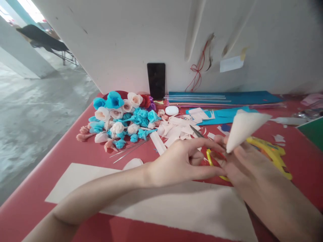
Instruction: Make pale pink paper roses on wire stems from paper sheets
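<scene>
My right hand [248, 161] is closed on a white paper cone, which looks like a rolled petal [246, 127], with its narrow end down at the fingers. My left hand [174, 161] reaches across to the right hand's fingers, just below the cone's tip. Its thumb and index finger are stretched out and apart; the other fingers curl in. Behind the left hand are scissors [196, 131] with red and yellow handles, partly covered by the fingers. Under both hands lies a long cream paper sheet [161, 208], a small rounded paper piece [133, 163] at its far edge.
Paper flowers [117, 117] in blue, white and pink are heaped at the left. White paper scraps [174, 129] and blue paper [222, 116] lie behind the hands. A yellow glue gun [274, 154] sits right. A dark phone [156, 80] leans against the wall. Thin wires [128, 150] lie near the flowers.
</scene>
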A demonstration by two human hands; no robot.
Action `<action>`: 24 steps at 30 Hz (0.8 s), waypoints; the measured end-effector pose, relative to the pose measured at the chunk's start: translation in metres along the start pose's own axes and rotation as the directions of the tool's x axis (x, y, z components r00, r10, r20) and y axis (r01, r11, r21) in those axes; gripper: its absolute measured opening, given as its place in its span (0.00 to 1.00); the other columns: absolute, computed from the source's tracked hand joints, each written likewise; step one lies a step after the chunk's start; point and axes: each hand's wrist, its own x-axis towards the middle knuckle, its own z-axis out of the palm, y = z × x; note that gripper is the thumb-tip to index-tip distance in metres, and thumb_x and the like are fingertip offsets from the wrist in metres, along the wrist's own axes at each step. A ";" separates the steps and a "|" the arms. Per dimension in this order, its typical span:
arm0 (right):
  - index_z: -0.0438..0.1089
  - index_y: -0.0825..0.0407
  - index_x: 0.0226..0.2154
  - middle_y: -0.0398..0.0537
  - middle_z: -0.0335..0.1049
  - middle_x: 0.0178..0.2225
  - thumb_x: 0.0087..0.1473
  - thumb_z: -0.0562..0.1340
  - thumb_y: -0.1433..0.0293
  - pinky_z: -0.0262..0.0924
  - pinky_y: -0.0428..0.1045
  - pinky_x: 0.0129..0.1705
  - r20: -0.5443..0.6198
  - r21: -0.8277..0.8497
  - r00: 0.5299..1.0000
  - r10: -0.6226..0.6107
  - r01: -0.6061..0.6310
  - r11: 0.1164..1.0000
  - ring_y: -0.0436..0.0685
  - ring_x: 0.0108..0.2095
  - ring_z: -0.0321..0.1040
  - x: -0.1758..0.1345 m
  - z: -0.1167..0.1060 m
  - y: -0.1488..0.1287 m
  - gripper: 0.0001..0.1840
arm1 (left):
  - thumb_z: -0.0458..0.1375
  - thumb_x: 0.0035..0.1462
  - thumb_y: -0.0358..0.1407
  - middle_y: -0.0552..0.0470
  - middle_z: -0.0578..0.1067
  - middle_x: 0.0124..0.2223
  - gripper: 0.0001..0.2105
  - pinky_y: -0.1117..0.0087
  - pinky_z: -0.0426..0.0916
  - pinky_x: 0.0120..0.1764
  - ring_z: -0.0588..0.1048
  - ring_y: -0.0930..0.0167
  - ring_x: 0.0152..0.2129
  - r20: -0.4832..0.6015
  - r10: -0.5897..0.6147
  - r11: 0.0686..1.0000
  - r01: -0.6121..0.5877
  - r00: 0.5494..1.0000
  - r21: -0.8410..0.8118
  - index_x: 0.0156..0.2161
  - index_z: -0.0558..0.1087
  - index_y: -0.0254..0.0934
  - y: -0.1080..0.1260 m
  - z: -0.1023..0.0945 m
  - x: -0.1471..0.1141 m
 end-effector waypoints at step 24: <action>0.71 0.53 0.46 0.54 0.63 0.51 0.59 0.52 0.63 0.37 0.64 0.61 0.147 -0.744 0.932 -0.331 0.324 0.584 0.70 0.57 0.51 -0.013 -0.045 0.034 0.19 | 0.49 0.60 0.28 0.51 0.69 0.34 0.11 0.75 0.62 0.44 0.68 0.75 0.34 -0.261 0.276 0.846 -0.363 0.925 -0.391 0.27 0.69 0.34 -0.006 -0.006 0.005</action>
